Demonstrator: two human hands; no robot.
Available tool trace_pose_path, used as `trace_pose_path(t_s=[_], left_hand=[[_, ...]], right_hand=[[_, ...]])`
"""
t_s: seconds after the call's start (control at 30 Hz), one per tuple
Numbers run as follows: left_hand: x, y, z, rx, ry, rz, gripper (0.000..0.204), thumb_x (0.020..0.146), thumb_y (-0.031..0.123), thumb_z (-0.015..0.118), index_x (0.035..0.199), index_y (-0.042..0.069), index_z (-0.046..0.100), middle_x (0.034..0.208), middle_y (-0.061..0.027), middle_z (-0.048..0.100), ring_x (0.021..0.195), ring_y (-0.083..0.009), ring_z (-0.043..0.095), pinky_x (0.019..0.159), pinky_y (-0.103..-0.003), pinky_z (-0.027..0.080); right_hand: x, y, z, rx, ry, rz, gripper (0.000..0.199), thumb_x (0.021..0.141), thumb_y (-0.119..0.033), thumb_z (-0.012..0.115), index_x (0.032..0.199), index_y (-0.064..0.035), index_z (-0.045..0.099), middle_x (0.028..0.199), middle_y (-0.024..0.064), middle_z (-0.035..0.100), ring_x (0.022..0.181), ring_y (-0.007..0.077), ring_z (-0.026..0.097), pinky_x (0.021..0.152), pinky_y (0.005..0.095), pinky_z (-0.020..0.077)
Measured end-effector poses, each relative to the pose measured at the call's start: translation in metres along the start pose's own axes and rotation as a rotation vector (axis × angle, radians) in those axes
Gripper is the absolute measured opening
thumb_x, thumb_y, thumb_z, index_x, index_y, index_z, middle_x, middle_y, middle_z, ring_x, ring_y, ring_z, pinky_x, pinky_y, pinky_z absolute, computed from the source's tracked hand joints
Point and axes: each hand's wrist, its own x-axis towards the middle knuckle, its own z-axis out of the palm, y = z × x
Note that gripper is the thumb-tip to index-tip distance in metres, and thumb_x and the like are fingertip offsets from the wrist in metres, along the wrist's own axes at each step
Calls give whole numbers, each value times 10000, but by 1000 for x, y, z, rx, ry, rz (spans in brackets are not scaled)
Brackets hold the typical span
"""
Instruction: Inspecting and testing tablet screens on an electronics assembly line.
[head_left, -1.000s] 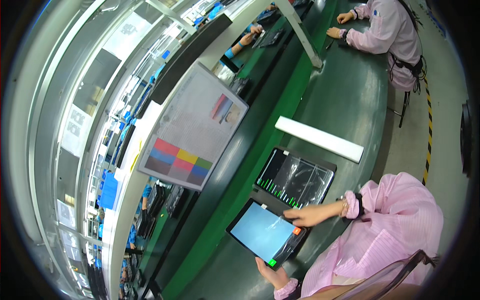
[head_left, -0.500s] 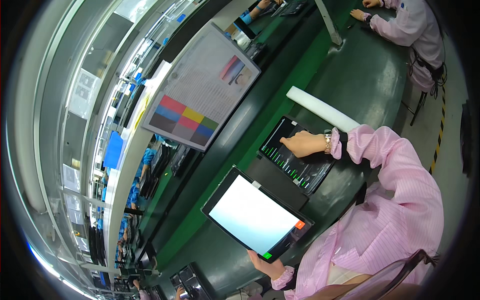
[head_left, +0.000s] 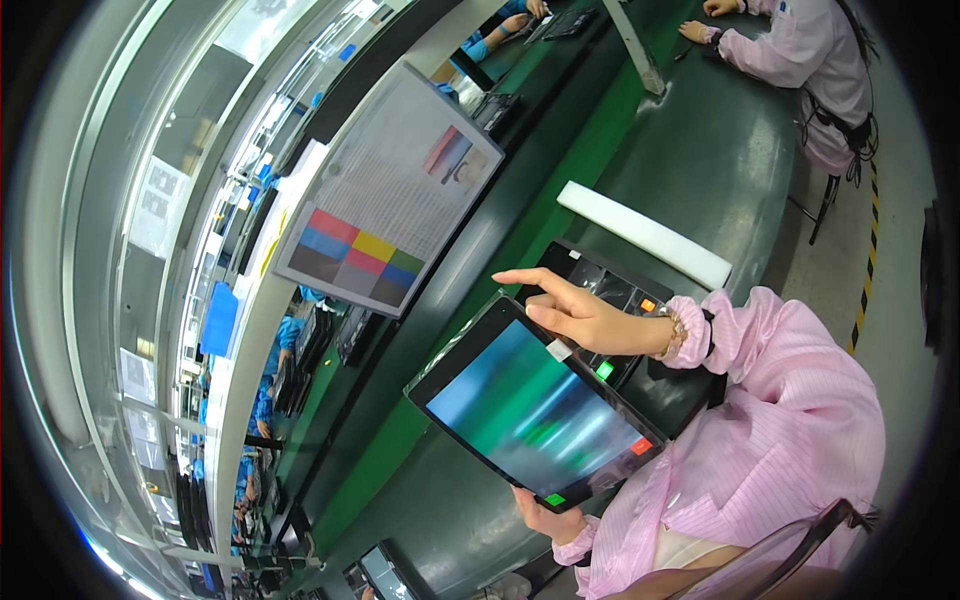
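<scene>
A black-framed tablet [head_left: 530, 410] is tilted in front of me, its screen showing a blurred green and blue picture. My left hand [head_left: 548, 517] grips it at the lower edge, most of the fingers hidden behind it. At the tablet's upper edge is my right hand [head_left: 600, 322], index finger stretched out past the corner and the other fingers bent, holding nothing. Partly behind that hand lies a second tablet [head_left: 575, 262] on the bench, its screen dark with an orange and a green patch.
A long white foam bar [head_left: 645, 235] lies beyond the second tablet on the green bench [head_left: 700, 150]. A framed sheet with coloured squares [head_left: 390, 190] stands at the left. Another person in pink [head_left: 790, 50] sits at the far right. More devices [head_left: 385, 572] lie at the bottom left.
My right hand has moved left from the second tablet to the held tablet's upper edge. The held tablet's screen went from white to a blurred green picture; the second tablet's green bars are gone.
</scene>
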Motion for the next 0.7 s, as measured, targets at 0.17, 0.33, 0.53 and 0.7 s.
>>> trace_pose_path(t_s=[0.17, 0.33, 0.53, 0.7], left_hand=[[-1, 4, 3, -62, 13, -95, 417, 987, 357, 347, 1148, 14, 520, 1093, -67, 575, 974, -191, 566, 824, -337, 465], [-1, -1, 7, 86, -94, -33, 466, 907, 248, 357, 1237, -66, 454, 1175, -150, 537, 1037, -245, 539, 876, -357, 451], [-6, -16, 6, -88, -172, 26, 505, 891, 303, 372, 1238, -51, 468, 1153, -151, 553, 1026, -271, 563, 872, -386, 464], [9, -24, 7, -593, -284, -128, 446, 898, 272, 408, 1208, -37, 490, 1121, -130, 564, 1004, -256, 565, 858, -369, 461]], right_hand=[[-5, -17, 7, -267, 193, -251, 404, 978, -185, 432, 1371, -123, 363, 591, -38, 344, 533, 37, 327, 492, 228, 297], [-15, -10, -3, -360, 284, -292, 374, 976, -160, 423, 1349, -140, 428, 550, -33, 354, 508, 25, 322, 485, 214, 298], [-16, 4, 1, -101, 344, -308, 360, 969, -117, 422, 1323, -62, 451, 774, -37, 552, 614, -4, 397, 568, 188, 352], [-36, 16, -6, 198, 188, 210, 248, 968, -179, 457, 1132, -17, 547, 905, -21, 589, 746, -4, 488, 666, 183, 416]])
